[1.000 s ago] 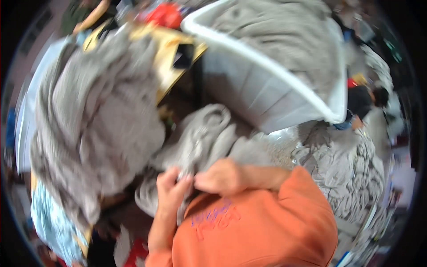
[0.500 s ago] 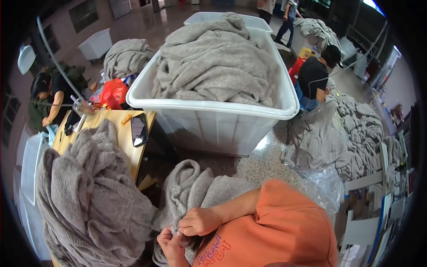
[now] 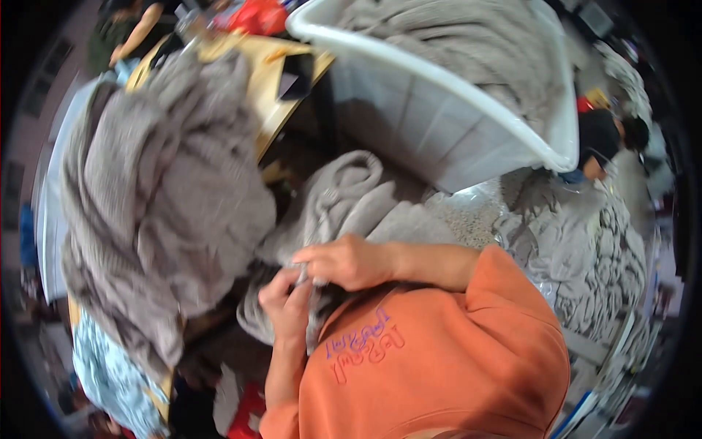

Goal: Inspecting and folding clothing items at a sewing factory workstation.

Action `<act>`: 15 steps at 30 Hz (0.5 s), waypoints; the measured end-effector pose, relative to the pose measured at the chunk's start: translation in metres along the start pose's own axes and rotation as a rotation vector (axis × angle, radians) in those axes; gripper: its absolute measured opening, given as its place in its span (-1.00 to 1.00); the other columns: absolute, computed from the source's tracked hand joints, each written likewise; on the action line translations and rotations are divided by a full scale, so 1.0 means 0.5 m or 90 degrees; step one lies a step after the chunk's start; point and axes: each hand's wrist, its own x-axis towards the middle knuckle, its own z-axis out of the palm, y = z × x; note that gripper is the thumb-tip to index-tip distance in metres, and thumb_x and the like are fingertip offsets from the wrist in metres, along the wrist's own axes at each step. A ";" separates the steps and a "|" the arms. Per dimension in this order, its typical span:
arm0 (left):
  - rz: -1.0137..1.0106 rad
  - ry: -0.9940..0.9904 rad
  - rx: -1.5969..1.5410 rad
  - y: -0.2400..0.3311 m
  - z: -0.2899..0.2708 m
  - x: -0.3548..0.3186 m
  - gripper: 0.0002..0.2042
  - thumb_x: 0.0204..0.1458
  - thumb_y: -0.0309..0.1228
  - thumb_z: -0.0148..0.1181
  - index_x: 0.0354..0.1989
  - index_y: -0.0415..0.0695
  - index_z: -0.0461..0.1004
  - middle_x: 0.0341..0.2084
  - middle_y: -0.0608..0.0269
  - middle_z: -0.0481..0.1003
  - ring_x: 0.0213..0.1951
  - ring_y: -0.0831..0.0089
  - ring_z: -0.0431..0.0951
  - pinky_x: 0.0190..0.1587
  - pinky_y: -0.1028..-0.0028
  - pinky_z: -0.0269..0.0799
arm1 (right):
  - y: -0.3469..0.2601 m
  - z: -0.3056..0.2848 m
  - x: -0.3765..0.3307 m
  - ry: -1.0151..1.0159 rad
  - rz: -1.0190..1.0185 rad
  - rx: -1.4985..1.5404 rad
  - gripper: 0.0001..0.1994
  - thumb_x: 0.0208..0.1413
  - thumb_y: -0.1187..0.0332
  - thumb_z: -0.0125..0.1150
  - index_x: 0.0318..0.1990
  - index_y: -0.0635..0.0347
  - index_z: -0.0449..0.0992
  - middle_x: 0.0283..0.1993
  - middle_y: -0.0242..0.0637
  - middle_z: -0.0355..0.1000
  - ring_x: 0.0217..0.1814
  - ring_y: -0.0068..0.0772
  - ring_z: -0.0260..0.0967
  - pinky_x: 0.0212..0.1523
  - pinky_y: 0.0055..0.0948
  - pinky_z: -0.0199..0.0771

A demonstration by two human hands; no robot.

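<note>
A grey knitted garment [image 3: 340, 192] lies bunched in front of my body. My right hand [image 3: 349, 262] pinches a bit of its knit between thumb and fingers. Just below and to the left, my left hand [image 3: 287, 301] is closed on the same bit, the two sets of fingertips nearly meeting. The exact spot between the fingers is small and slightly blurred. To the left, a large heap of grey knitwear [image 3: 168, 183] covers most of a wooden table [image 3: 267, 110].
A phone [image 3: 295, 77] lies at the table's far edge, near a red plastic bag [image 3: 259, 16]. Ahead stands a big white bin [image 3: 431, 110] full of grey knitwear. More knitwear [image 3: 592, 241] is piled at right, by a co-worker [image 3: 603, 139]. Light-blue fabric [image 3: 110, 366] hangs at lower left.
The view has tilted down and turned, so the bin and table sit higher in it. Both hands keep their pinch on the grey garment.
</note>
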 end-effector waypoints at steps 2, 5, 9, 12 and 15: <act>0.009 0.030 -0.011 -0.014 -0.002 -0.013 -0.93 -0.26 -0.63 0.14 -0.53 -0.27 0.46 -0.69 0.35 0.41 -0.60 0.69 0.33 -0.54 0.64 0.25 | 0.011 -0.010 0.007 -0.088 0.023 0.077 -0.86 -0.15 0.52 0.06 -0.35 0.24 0.37 -0.27 -0.17 0.39 -0.45 -0.21 0.41 -0.51 -0.42 0.40; 0.067 0.041 -0.044 -0.008 0.004 -0.011 -0.88 -0.28 -0.70 0.15 -0.51 -0.26 0.47 -0.58 0.24 0.48 -0.56 0.59 0.42 -0.50 0.62 0.29 | 0.002 -0.006 0.010 -0.079 0.163 0.176 -0.84 -0.18 0.53 0.08 -0.34 0.25 0.38 -0.40 -0.17 0.39 -0.47 -0.18 0.38 -0.47 -0.39 0.37; 0.151 0.058 0.021 -0.028 0.011 -0.011 -0.86 -0.27 -0.73 0.13 -0.48 -0.28 0.47 -0.55 0.23 0.47 -0.50 0.52 0.44 -0.44 0.60 0.32 | 0.012 -0.018 0.021 -0.184 0.303 0.233 -0.84 -0.24 0.55 0.10 -0.39 0.29 0.39 -0.55 -0.16 0.35 -0.49 -0.13 0.35 -0.48 -0.37 0.33; 0.185 0.073 0.056 -0.027 0.011 -0.009 -0.86 -0.28 -0.73 0.13 -0.50 -0.27 0.46 -0.56 0.20 0.46 -0.51 0.49 0.44 -0.46 0.60 0.32 | 0.013 -0.008 0.014 -0.160 0.255 0.174 -0.92 -0.21 0.51 0.07 -0.46 0.26 0.39 -0.53 -0.18 0.35 -0.53 -0.14 0.34 -0.52 -0.35 0.32; 0.232 0.111 0.084 -0.031 0.013 -0.013 -0.85 -0.28 -0.74 0.11 -0.49 -0.27 0.44 -0.57 0.16 0.45 -0.52 0.43 0.45 -0.48 0.57 0.32 | -0.007 0.007 0.001 -0.071 0.233 0.071 -0.92 -0.23 0.53 0.08 -0.48 0.25 0.39 -0.55 -0.20 0.34 -0.53 -0.16 0.34 -0.53 -0.34 0.32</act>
